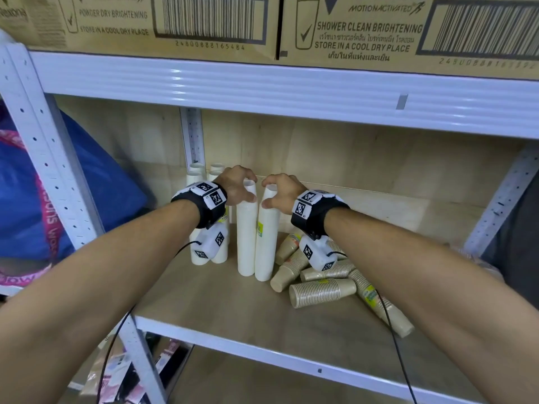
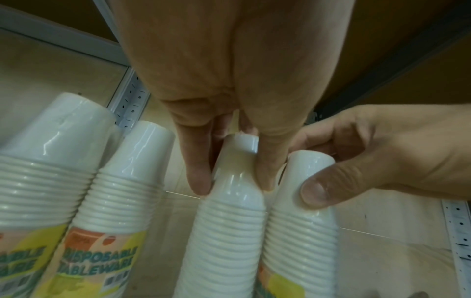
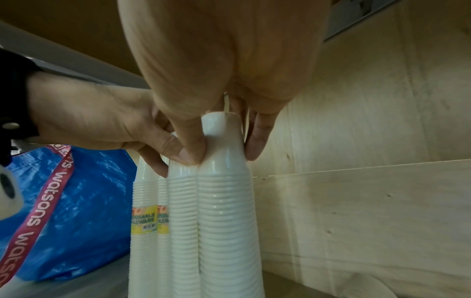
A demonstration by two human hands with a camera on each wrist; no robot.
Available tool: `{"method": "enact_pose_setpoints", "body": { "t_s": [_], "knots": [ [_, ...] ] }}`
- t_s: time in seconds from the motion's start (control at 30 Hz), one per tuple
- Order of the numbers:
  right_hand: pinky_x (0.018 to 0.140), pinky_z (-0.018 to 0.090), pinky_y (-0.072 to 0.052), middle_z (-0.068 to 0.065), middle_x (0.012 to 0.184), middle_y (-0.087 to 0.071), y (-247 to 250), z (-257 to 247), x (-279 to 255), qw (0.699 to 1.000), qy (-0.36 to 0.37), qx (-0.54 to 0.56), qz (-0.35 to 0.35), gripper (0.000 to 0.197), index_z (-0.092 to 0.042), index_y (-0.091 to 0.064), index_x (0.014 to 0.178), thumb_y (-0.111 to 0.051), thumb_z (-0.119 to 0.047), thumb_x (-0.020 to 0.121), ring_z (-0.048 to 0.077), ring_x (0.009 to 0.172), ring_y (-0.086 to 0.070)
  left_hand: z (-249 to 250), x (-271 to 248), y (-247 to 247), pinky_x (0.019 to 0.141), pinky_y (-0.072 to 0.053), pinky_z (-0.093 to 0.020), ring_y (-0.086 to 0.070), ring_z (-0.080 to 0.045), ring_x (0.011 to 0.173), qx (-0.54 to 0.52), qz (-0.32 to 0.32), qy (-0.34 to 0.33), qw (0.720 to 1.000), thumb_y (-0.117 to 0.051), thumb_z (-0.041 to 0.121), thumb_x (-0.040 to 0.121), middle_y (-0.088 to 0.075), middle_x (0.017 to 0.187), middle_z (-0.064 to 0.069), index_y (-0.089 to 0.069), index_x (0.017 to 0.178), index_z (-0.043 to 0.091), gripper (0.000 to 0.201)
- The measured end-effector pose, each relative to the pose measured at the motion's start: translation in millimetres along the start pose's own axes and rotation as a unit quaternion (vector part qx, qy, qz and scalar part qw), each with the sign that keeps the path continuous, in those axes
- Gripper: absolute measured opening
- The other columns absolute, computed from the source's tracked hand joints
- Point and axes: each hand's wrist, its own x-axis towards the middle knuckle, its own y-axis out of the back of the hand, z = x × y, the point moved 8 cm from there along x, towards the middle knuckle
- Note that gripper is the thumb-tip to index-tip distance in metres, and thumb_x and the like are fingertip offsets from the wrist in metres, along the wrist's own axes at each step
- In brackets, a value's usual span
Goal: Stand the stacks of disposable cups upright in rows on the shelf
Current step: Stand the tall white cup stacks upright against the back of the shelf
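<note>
Two tall white cup stacks stand upright side by side mid-shelf. My left hand (image 1: 250, 188) grips the top of the left stack (image 1: 246, 243), and my right hand (image 1: 268, 193) grips the top of the right stack (image 1: 267, 249), which leans slightly against the left one. In the left wrist view my left hand (image 2: 233, 185) pinches the top cup of its stack (image 2: 224, 242); the right hand (image 2: 313, 167) holds the neighbouring stack (image 2: 300, 238). In the right wrist view my right hand (image 3: 224, 151) clasps its stack (image 3: 226, 221).
More white stacks (image 1: 195, 182) stand upright at the back left, by the upright post. Several brown cup stacks (image 1: 320, 291) lie tumbled on the wooden shelf (image 1: 233, 310) to the right. The upper shelf beam (image 1: 291, 88) hangs close overhead. A blue bag (image 1: 102, 185) sits left of the rack.
</note>
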Motion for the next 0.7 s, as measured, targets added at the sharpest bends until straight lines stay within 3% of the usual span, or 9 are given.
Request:
{"method": "enact_pose_setpoints", "body": {
  "t_s": [0.1,0.27,0.4,0.53,0.7],
  "knots": [
    [0.094,0.027,-0.044,0.006,0.133,-0.057,0.5,-2.7,-0.8,1.000,0.002,-0.005,0.011,0.052,-0.017,-0.058,0.128,-0.076,-0.019,0.078,0.023,0.122,-0.054,0.2,0.5,0.5,0.092,-0.052,-0.037,-0.055,-0.024,0.116,0.003,-0.003,-0.002,1.000,-0.080,0.028,0.076,-0.053,0.133,-0.004,-0.060,0.124,0.024,0.052],
    [0.090,0.024,-0.043,0.006,0.133,-0.057,1.0,-4.8,1.5,1.000,0.008,-0.026,0.003,0.053,-0.016,-0.057,0.129,-0.075,-0.019,0.079,0.023,0.121,-0.054,-0.7,3.6,3.2,0.091,-0.053,-0.038,-0.054,-0.025,0.115,0.002,-0.004,0.005,1.000,-0.078,0.028,0.079,-0.050,0.132,-0.005,-0.058,0.125,0.025,0.050],
    [0.091,0.026,-0.044,0.005,0.133,-0.057,1.8,-1.8,2.8,1.000,0.000,-0.021,0.011,0.053,-0.017,-0.057,0.129,-0.075,-0.020,0.079,0.022,0.121,-0.054,-0.4,4.1,3.8,0.081,-0.054,-0.034,-0.059,-0.024,0.102,-0.010,-0.005,0.011,1.000,-0.078,0.030,0.078,-0.053,0.119,-0.003,-0.060,0.119,0.025,0.045],
    [0.083,0.026,-0.045,0.004,0.125,-0.060,9.0,-1.1,5.4,0.999,-0.012,-0.039,0.032,0.046,-0.016,-0.060,0.122,-0.073,-0.029,0.080,0.024,0.113,-0.057,2.1,3.9,10.6,0.066,-0.051,-0.028,-0.061,-0.022,0.086,-0.030,0.020,0.018,0.999,-0.078,0.031,0.077,-0.059,0.104,-0.003,-0.067,0.104,0.022,0.031],
    [0.087,0.025,-0.041,0.007,0.133,-0.055,12.7,-2.2,7.5,0.997,-0.013,-0.068,0.015,0.044,-0.014,-0.059,0.127,-0.067,-0.023,0.084,0.026,0.120,-0.053,8.0,4.4,8.8,0.074,-0.052,-0.029,-0.060,-0.019,0.094,-0.028,0.004,-0.002,1.000,-0.076,0.024,0.081,-0.062,0.113,-0.002,-0.069,0.111,0.017,0.032]
  ]
}}
